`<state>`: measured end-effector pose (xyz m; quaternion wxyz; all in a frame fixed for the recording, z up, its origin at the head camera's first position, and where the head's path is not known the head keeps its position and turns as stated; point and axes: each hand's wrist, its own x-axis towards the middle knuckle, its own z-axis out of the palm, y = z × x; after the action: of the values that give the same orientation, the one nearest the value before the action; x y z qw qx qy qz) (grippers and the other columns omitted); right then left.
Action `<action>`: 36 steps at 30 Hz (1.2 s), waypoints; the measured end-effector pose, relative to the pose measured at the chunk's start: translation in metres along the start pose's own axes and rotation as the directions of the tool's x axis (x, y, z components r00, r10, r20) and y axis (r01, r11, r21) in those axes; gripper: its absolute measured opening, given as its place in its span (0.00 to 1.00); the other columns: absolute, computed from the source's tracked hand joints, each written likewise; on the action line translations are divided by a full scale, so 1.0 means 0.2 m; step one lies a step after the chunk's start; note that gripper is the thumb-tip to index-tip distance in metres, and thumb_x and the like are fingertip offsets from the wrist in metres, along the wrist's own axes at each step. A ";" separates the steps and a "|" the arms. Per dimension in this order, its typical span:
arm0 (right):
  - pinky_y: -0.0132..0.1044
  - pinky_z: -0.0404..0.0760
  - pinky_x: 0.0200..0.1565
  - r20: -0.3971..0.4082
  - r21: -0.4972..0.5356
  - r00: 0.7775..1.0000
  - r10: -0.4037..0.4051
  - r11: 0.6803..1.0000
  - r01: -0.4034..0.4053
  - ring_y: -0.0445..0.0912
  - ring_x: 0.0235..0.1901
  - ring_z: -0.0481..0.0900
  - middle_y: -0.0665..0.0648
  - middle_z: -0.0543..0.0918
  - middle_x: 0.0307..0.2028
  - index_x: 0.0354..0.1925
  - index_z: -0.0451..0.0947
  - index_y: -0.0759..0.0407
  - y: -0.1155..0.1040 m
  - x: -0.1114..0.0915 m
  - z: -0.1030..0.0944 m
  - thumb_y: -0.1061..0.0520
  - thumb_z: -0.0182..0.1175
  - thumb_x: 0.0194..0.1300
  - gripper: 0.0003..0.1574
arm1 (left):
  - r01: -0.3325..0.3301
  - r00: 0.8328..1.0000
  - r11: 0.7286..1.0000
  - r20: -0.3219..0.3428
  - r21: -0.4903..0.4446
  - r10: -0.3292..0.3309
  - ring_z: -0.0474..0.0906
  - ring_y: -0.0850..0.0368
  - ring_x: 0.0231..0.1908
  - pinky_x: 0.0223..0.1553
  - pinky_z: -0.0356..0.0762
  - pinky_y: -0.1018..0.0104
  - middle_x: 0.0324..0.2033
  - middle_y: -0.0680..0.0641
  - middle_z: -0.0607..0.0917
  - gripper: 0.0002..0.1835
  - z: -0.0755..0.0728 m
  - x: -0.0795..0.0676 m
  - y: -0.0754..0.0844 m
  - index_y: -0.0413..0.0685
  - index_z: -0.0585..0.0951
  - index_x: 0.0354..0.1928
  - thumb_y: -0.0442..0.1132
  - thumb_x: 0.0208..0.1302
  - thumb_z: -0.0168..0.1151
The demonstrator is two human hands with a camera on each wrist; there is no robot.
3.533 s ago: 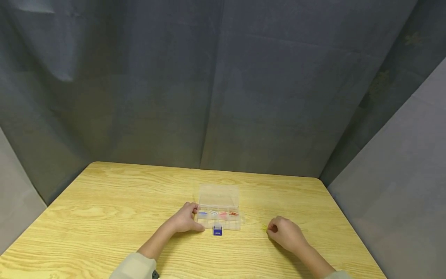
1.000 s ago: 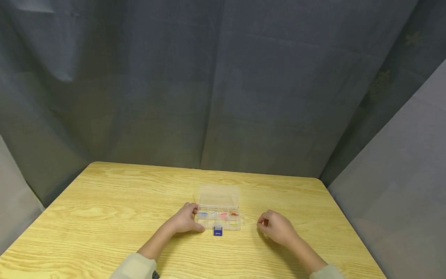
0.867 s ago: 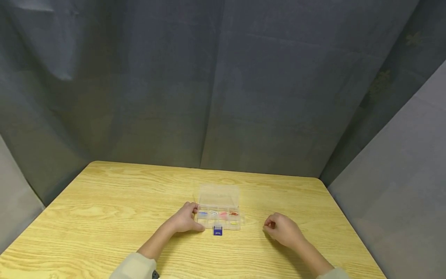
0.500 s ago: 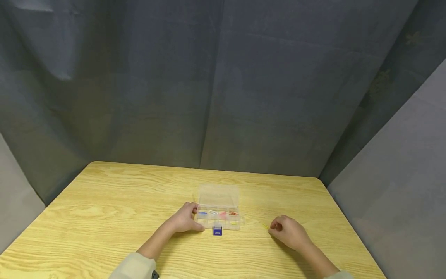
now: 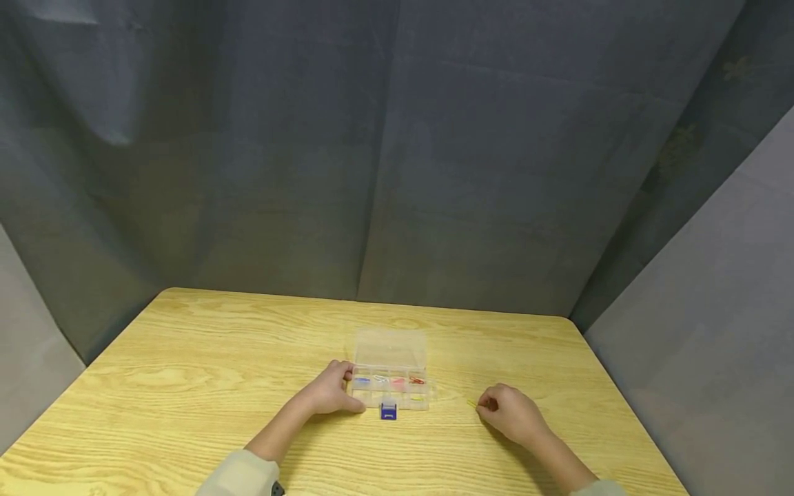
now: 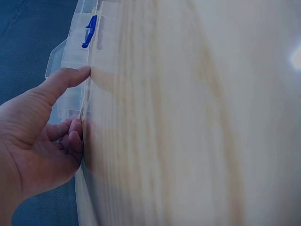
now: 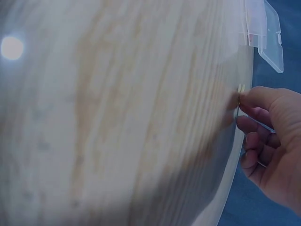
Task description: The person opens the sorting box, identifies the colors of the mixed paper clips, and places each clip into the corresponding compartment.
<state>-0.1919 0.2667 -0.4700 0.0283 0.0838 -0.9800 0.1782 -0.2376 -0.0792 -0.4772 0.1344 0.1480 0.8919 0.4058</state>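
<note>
A clear plastic compartment box (image 5: 372, 399) lies on the table with its lid (image 5: 391, 348) raised at the back and a blue latch (image 5: 388, 411) at the front. My left hand (image 5: 329, 391) holds its left side, thumb at the front corner and fingers at the back. Blue, white, pink and red paper clips (image 5: 417, 380) fill the back row. In the front right compartment lies something small and yellow (image 5: 418, 397). To the right of the box, my right hand (image 5: 511, 415) pinches a yellow paper clip (image 5: 472, 403) between thumb and forefinger, at the tabletop; the fingers partly cover it.
The wood-grain table (image 5: 186, 358) reaches to a dark curtain (image 5: 279, 172) at the back. A grey panel (image 5: 713, 289) stands along the right side, and another pale panel (image 5: 31, 344) at the left.
Since a second ago my right hand has moved right, away from the box, and a yellow paper clip now shows at its fingertips. Something yellow appeared in the front right compartment earlier. The left hand stayed.
</note>
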 end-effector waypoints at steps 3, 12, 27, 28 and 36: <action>0.28 0.69 0.27 0.001 -0.020 1.000 -0.007 1.000 0.007 0.36 0.24 0.68 0.44 0.76 0.24 0.27 0.82 0.54 -0.01 0.00 0.00 0.56 0.66 0.55 0.03 | -0.003 1.000 1.000 -0.001 -0.008 0.003 0.67 0.53 0.41 0.43 0.69 0.59 0.45 0.45 0.70 0.37 0.00 -0.01 0.01 0.36 0.69 0.55 0.41 0.43 0.75; 0.29 0.70 0.28 0.007 -0.026 1.000 0.008 1.000 -0.008 0.36 0.25 0.69 0.44 0.77 0.25 0.28 0.82 0.56 -0.01 0.01 0.00 0.55 0.64 0.57 0.05 | -0.005 1.000 1.000 -0.001 -0.021 0.005 0.67 0.53 0.41 0.42 0.70 0.59 0.45 0.45 0.70 0.37 -0.01 -0.01 0.01 0.35 0.69 0.55 0.41 0.43 0.76; 0.26 0.63 0.19 -0.040 0.039 0.995 -0.090 0.995 0.092 0.34 0.15 0.61 0.45 0.73 0.23 0.33 0.81 0.56 -0.12 0.08 -0.01 0.57 0.61 0.60 0.04 | 0.001 1.000 1.000 -0.011 -0.021 -0.001 0.68 0.53 0.41 0.43 0.70 0.59 0.45 0.45 0.71 0.37 -0.01 -0.01 0.02 0.35 0.69 0.55 0.40 0.42 0.76; 0.26 0.63 0.18 -0.044 0.044 0.994 -0.100 0.994 0.102 0.34 0.15 0.61 0.45 0.73 0.23 0.33 0.81 0.56 -0.13 0.08 -0.01 0.58 0.61 0.60 0.03 | 0.000 1.000 1.000 -0.011 -0.022 0.000 0.67 0.53 0.41 0.43 0.70 0.59 0.45 0.45 0.71 0.37 -0.01 -0.01 0.02 0.35 0.70 0.54 0.40 0.42 0.76; 0.26 0.63 0.19 -0.066 0.034 0.981 -0.184 0.982 0.186 0.34 0.17 0.61 0.44 0.74 0.24 0.32 0.81 0.57 -0.25 0.12 -0.01 0.56 0.62 0.60 0.05 | 0.009 1.000 1.000 -0.006 -0.026 -0.009 0.67 0.53 0.42 0.43 0.70 0.60 0.46 0.45 0.70 0.37 -0.01 -0.01 0.01 0.37 0.69 0.55 0.42 0.43 0.76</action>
<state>-0.2067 0.2178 -0.4500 0.0739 0.1695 -0.9628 0.1968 -0.2367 -0.0793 -0.4749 0.1352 0.1409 0.8876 0.4171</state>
